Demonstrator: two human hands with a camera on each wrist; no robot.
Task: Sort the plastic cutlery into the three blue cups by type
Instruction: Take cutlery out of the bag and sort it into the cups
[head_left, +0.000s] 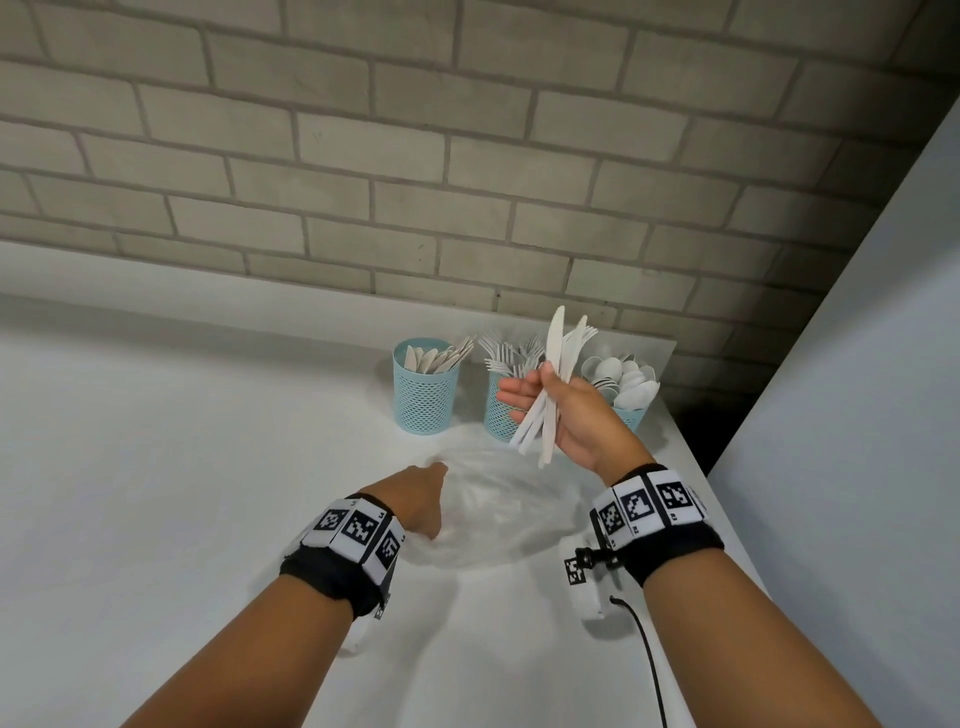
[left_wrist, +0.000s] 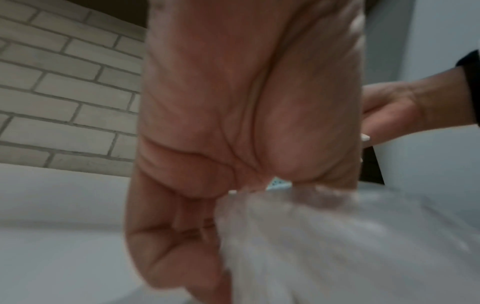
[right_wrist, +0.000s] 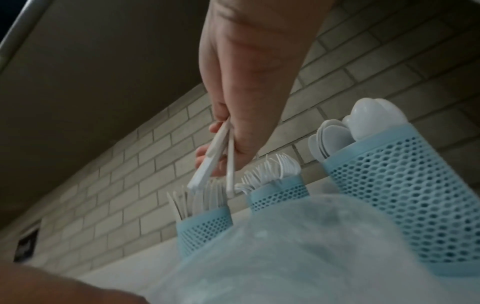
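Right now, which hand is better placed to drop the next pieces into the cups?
Right. The right hand already grips a bunch of white cutlery raised just in front of the three blue cups. The left hand sits lower, holding the clear plastic bag on the table.

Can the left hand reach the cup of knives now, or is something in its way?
Probably yes. The left hand grips the clear plastic bag on the table, so it must let go first. The cup of knives stands beyond it with bare table between; the right hand is off to the side.
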